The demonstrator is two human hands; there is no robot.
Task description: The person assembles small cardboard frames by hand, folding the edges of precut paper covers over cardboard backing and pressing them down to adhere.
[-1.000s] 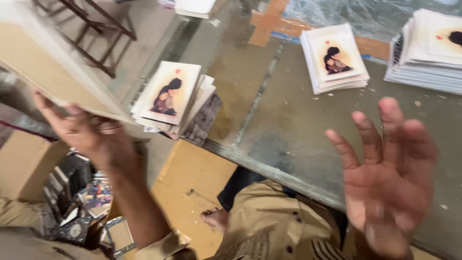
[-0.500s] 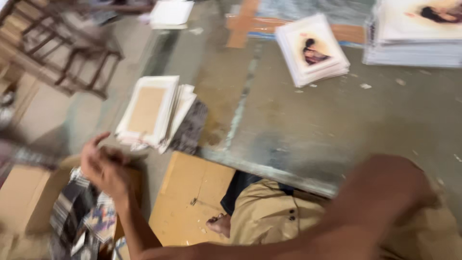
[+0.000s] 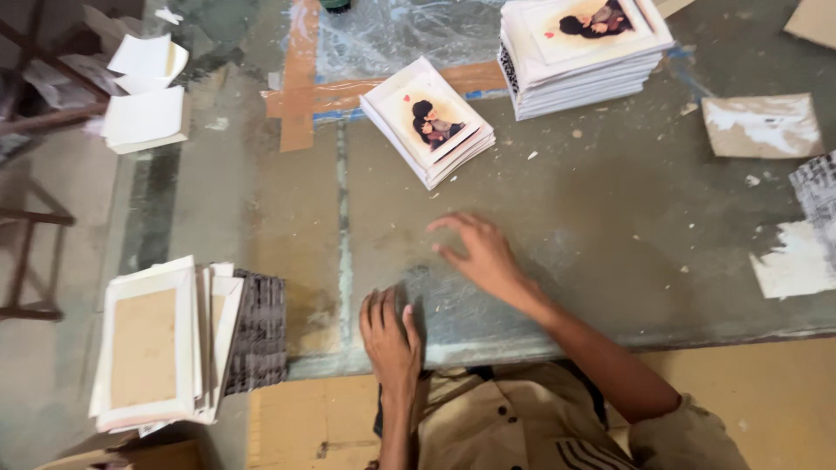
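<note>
My left hand (image 3: 389,334) lies flat, palm down, on the near edge of the worn grey-green table (image 3: 610,218), holding nothing. My right hand (image 3: 477,253) hovers over the table a little farther in, fingers spread and empty. Beyond it sits a small stack of white picture boards (image 3: 428,120) with a dark-haired figure printed on top. A taller stack of the same boards (image 3: 585,52) stands at the far right. At the near left corner lies a fanned pile of boards (image 3: 161,344), brown backing side up.
Brown tape strips (image 3: 300,78) cross the table's far side near clear plastic sheeting. Loose white sheets (image 3: 144,113) lie at the far left. Torn paper scraps (image 3: 762,126) rest at the right. A dark wooden frame (image 3: 26,218) stands left of the table. Brown cardboard (image 3: 313,422) lies below.
My left hand has let go of the board it held; that board now tops the left pile, backing up. Both hands moved onto the table in front of me, and the view swung right.
</note>
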